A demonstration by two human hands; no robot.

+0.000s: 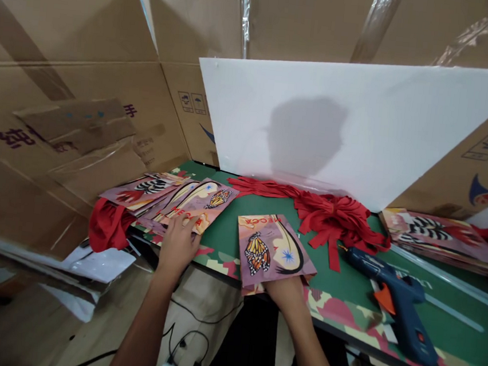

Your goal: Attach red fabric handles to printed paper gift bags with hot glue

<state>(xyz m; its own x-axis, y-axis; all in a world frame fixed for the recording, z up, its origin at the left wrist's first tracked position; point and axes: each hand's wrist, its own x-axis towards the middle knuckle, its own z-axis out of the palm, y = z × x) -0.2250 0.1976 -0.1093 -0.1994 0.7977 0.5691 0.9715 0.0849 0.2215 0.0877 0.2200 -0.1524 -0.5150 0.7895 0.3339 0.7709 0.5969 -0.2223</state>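
My left hand (pixel 180 243) rests on the near edge of the top printed bag in a fanned stack (pixel 208 199), its fingers spread over the surface. A face, a butterfly and red letters decorate the bags. Red straps (pixel 110 225) hang from the stack's left end. In front of me a single printed bag (pixel 274 249) lies at the table edge, its letters upside down. My right hand (pixel 287 291) reaches in beneath its upper panel at the near side. That hand's fingers are hidden, so whether they grip cannot be told.
A heap of red straps (pixel 336 215) lies behind the single bag. To the right are a blue glue gun (pixel 392 301), clear glue sticks (pixel 454 278) and another bag stack (pixel 445 240). Cardboard (pixel 59 130) and a white board (pixel 242 114) wall the green table (pixel 222 227). Cables (pixel 190 339) run below.
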